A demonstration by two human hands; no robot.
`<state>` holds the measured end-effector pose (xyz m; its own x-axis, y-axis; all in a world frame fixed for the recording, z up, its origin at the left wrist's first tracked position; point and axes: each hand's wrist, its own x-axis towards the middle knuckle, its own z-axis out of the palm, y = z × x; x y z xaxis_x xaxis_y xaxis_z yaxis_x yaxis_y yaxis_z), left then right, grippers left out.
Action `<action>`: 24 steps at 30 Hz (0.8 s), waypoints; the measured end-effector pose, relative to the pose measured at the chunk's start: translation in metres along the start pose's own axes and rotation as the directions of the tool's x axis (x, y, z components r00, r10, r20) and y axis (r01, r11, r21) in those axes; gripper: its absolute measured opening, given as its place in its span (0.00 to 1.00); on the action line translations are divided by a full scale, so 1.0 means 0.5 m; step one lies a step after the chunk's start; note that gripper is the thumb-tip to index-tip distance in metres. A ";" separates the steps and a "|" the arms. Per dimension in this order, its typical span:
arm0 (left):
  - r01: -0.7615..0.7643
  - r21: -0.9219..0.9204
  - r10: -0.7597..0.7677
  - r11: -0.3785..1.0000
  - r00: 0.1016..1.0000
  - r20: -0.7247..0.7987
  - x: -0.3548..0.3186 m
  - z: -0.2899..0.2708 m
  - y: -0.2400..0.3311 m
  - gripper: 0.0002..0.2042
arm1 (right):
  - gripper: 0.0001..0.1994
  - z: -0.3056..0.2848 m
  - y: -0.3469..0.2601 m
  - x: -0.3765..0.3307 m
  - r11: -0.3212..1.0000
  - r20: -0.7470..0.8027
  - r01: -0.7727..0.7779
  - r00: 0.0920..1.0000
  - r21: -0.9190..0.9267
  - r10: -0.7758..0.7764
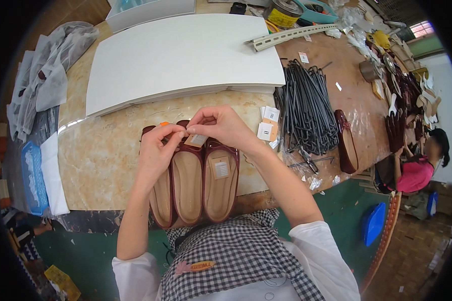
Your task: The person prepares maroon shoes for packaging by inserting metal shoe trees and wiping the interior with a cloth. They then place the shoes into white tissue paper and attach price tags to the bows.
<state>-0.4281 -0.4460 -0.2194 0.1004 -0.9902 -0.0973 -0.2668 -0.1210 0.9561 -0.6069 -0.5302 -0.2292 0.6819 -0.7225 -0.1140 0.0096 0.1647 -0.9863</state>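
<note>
Several dark red patent flats with beige insoles lie side by side at the table's near edge; one middle shoe (188,193) is directly below my hands. The shoe on the right (221,193) has a brown tag (220,167) with a white label lying in it. Over the toe ends, my left hand (158,150) is closed, thumb and forefinger pinched on something too small to make out. My right hand (223,129) meets it fingertip to fingertip, pinching at another brown tag (196,140). Something orange (164,123) peeks out behind my left fingers.
Beyond the shoes lies a stack of white board (186,55). To the right are small label cards (268,128), a heap of black hooked rods (309,108) and a single red shoe (346,143). A blue basket (32,178) stands left. A person in pink (414,173) is at far right.
</note>
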 end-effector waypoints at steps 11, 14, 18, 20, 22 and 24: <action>0.106 -0.062 -0.111 0.992 0.989 -0.101 0.015 0.007 -0.005 0.08 | 0.07 0.020 -0.021 0.005 0.988 -0.123 -0.001 0.992 -0.157 -0.018; 0.109 0.125 -0.076 0.986 0.967 -0.241 0.035 0.001 -0.001 0.08 | 0.09 0.022 -0.024 -0.010 0.963 -0.320 0.167 0.919 -0.213 -0.230; 0.034 0.635 0.169 0.772 0.952 -0.257 0.017 -0.023 0.023 0.10 | 0.09 -0.101 -0.032 -0.165 0.895 -0.558 -0.022 0.789 -0.445 -0.258; 0.040 0.666 0.217 0.745 0.930 -0.298 0.014 0.000 0.066 0.11 | 0.08 -0.177 -0.018 -0.272 0.777 -0.687 -0.286 0.685 -0.560 -0.243; -0.251 0.667 0.423 0.702 0.900 -0.106 0.023 0.055 0.081 0.12 | 0.07 -0.207 -0.019 -0.337 0.552 -0.717 -0.512 0.650 -0.659 -0.253; -0.533 0.620 0.552 0.576 0.813 0.185 0.050 0.156 0.096 0.11 | 0.08 -0.209 -0.009 -0.364 0.470 -0.716 -0.566 0.654 -0.677 -0.244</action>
<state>-0.5131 -0.4819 -0.1974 -0.2434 -0.8848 0.3974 -0.8015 0.4142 0.4314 -0.8074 -0.4694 -0.2163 -0.0799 -0.9935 0.0812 -0.8767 0.0313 -0.4799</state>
